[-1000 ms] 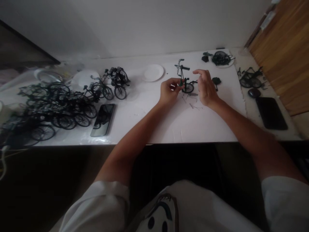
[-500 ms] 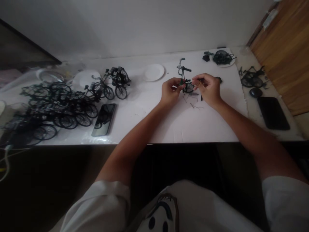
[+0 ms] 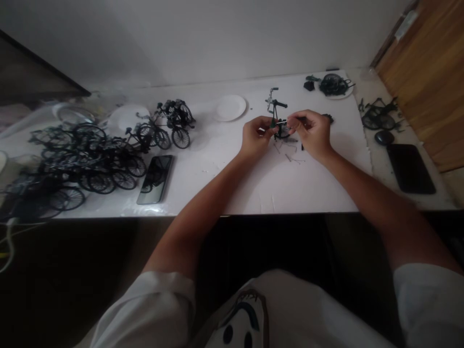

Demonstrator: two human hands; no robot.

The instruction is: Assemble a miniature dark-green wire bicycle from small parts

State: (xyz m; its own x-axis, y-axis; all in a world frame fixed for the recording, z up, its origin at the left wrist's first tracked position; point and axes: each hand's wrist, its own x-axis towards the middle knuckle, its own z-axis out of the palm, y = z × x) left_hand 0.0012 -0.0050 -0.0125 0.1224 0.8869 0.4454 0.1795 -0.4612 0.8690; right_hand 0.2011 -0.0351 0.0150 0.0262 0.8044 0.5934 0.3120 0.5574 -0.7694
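A small dark green model bicycle (image 3: 276,110) stands half built on the white table (image 3: 275,188), handlebars up. My left hand (image 3: 254,137) pinches its frame from the left. My right hand (image 3: 312,133) is closed in a pinch at the bicycle's right side, its fingertips holding a small part that I cannot make out. Thin metal pins (image 3: 290,157) lie loose on the table just below both hands.
Many finished model bicycles (image 3: 87,159) crowd the left side. A phone (image 3: 155,179) lies near them, a white plate (image 3: 229,107) behind. At the right are a plate of dark parts (image 3: 334,85), another bicycle (image 3: 379,117), a round black object (image 3: 383,138) and a dark phone (image 3: 410,168).
My right hand, open and hovering to the right a second ago, has closed into a pinch and moved left against the bicycle. My left hand has kept its hold.
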